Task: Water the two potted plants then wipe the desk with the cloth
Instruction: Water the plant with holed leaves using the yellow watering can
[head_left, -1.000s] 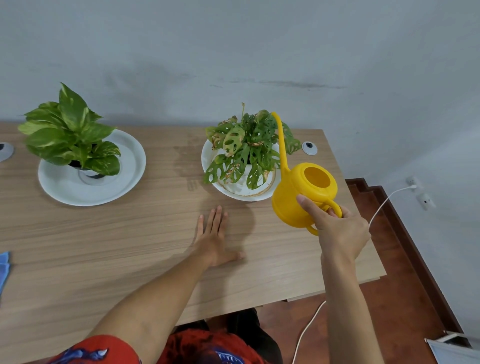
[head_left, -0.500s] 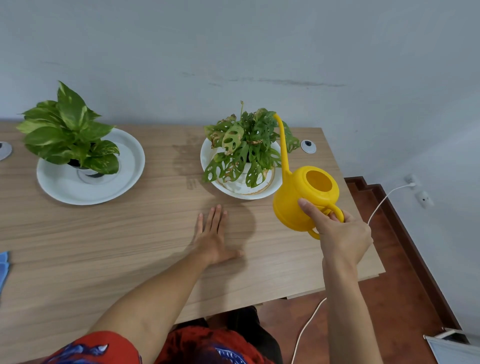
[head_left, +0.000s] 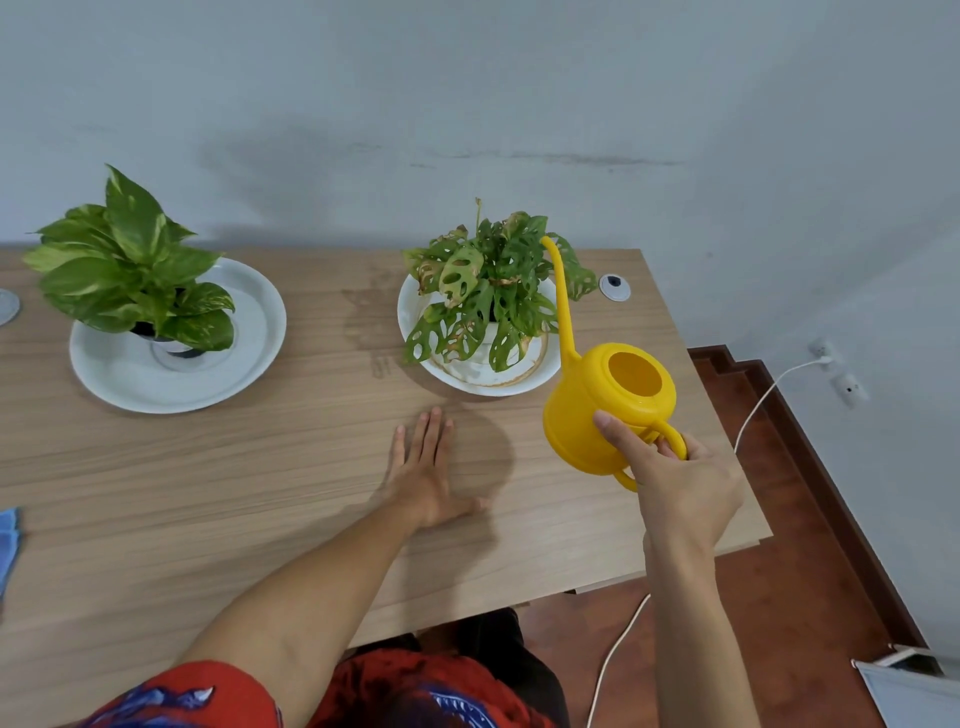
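Gripping the yellow watering can (head_left: 597, 410) by its handle, my right hand (head_left: 675, 483) is aiming the spout over the holed-leaf plant (head_left: 488, 291); left hand (head_left: 423, 467) is lying flat, empty on the surface (head_left: 260, 493). Overtilting risks flooding the saucer (head_left: 467, 376).

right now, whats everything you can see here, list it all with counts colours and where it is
yellow plastic watering can: 1, yellow, held above desk's right side, spout over holey-leaved plant
holey-leaved potted plant: 1, green, on white dish, centre-right
broad-leaved potted plant: 1, green, on white dish, left
white round dishes: 2, white, under plants
blue cloth: 1, blue, left edge
wooden desk: 1, light brown
white cable: 1, white, floor right
left hand: flat on desk
right hand: gripping can handle
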